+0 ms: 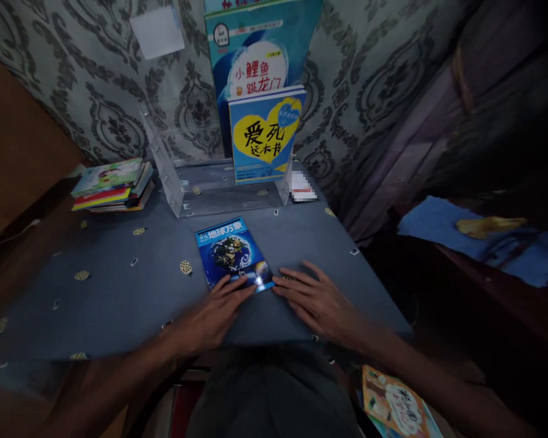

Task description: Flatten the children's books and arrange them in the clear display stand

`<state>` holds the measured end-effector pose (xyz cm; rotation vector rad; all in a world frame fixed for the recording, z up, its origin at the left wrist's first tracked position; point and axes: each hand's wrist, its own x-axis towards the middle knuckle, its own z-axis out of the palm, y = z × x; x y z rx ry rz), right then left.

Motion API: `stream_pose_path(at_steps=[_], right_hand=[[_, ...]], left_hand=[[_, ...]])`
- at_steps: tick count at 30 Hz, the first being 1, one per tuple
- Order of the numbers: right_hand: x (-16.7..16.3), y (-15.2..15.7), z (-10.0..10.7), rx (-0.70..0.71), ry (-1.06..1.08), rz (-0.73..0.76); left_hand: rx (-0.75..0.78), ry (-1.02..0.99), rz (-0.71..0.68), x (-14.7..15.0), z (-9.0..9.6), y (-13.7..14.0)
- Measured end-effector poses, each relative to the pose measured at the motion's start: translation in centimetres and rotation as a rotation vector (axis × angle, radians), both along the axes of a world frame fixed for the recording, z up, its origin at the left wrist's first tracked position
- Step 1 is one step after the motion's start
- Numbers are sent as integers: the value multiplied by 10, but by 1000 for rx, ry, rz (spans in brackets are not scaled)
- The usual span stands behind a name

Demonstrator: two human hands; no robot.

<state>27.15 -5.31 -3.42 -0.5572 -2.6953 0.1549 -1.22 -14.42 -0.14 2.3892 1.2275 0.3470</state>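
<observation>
A blue book (231,250) with a picture of the Earth on its cover lies flat on the table in front of me. My left hand (223,307) rests at its near edge, fingers stretched out and their tips on the cover. Beside the book's near right corner lies my right hand (313,298), spread flat with its fingertips at the corner. Behind the book stands a clear acrylic rack (164,164). At its right end a blue book with a yellow heart (267,137) stands upright, before a larger teal book (260,45).
A stack of books (112,185) lies at the table's back left. The dark patterned tablecloth (119,292) covers the table. A small white item (302,185) is right of the rack. Below the table's right front edge is another book (395,401). A blue cloth (442,237) lies far right.
</observation>
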Motion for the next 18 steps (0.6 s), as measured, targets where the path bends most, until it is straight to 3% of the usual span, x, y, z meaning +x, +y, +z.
stream_pose_path(at_steps=[5,12,15,18], right_hand=[[-6,40,1,-57,5,-2],[-24,113,2,-203,24,-5],[-28,123,2,-225,44,-8],[-29,119,-1,-195,81,-25]], left_hand=[[14,-258,174,30,-18,3],[-95,-654,402,71,-32,41],[-140,-668,409,69,-29,56],[-113,-541,350,55,-23,72]])
